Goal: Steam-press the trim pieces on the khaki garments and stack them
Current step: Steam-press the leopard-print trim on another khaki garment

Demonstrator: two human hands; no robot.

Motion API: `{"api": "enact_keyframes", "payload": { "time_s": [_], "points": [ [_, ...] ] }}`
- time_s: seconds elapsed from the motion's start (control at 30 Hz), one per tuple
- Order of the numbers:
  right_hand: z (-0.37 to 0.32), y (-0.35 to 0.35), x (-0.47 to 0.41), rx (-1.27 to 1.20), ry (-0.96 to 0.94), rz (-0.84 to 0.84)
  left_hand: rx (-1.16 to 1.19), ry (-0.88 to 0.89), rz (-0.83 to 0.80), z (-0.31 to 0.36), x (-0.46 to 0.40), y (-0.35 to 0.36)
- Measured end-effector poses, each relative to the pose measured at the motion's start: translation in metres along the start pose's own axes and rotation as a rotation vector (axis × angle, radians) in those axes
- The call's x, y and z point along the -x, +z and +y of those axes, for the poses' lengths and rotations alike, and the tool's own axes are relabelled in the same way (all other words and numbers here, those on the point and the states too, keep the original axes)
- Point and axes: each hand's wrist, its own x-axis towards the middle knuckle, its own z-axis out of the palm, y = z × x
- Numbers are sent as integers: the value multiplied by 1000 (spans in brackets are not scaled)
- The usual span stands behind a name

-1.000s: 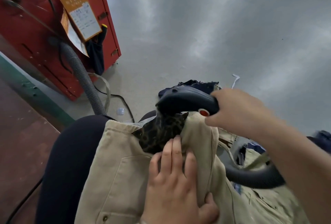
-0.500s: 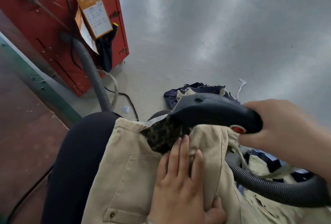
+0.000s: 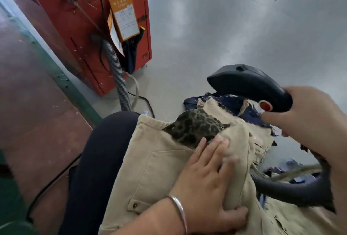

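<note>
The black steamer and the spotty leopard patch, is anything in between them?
In the head view, the black steamer is lifted clear of the leopard trim. Between them show only a khaki fabric edge and dark blue cloth lying behind.

One steamer [image 3: 249,86], one leopard trim piece [image 3: 195,128], two hoses [image 3: 118,77], two hands [image 3: 204,184], one bracelet [image 3: 179,210].

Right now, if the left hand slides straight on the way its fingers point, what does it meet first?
The left hand lies flat on the khaki garment; its fingertips already touch the leopard trim, so it would probably meet that first.
</note>
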Motion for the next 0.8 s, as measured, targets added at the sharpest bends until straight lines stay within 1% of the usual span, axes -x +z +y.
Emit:
{"api": "enact_keyframes", "payload": {
  "time_s": [0.1, 0.17, 0.23, 0.3, 0.33, 0.4, 0.47, 0.57, 0.67, 0.73, 0.8],
  "points": [
    [6, -6, 22, -27, 35, 3, -52, 80, -37, 2, -6, -9],
    [6, -5, 33, -29, 33, -13, -82, 67, -30, 7, -1, -11],
    [5, -4, 42, -19, -7, -13, -171, -65, -3, 15, 9, -9],
    [10, -2, 47, -10, -36, 13, -93, -212, 13, 24, 18, -7],
    [15, -2, 48, -3, -44, 24, -63, -234, 12, 28, 21, -6],
    [23, -2, 52, 36, -58, 19, -114, -236, 25, 32, 24, -3],
    [25, -2, 59, 81, -71, -20, -169, -251, 15, 33, 22, -2],
    [14, 7, 71, 139, -87, -124, -168, -255, 9, 33, 20, 1],
    [3, 24, 68, 255, -49, -222, -191, -226, 8, 33, 20, 2],
    [-4, 32, 56, 243, -38, -214, -211, -227, 7, 32, 20, 1],
    [-8, 39, 40, 221, -38, -147, -196, -230, 20, 31, 21, 0]
  ]
}}
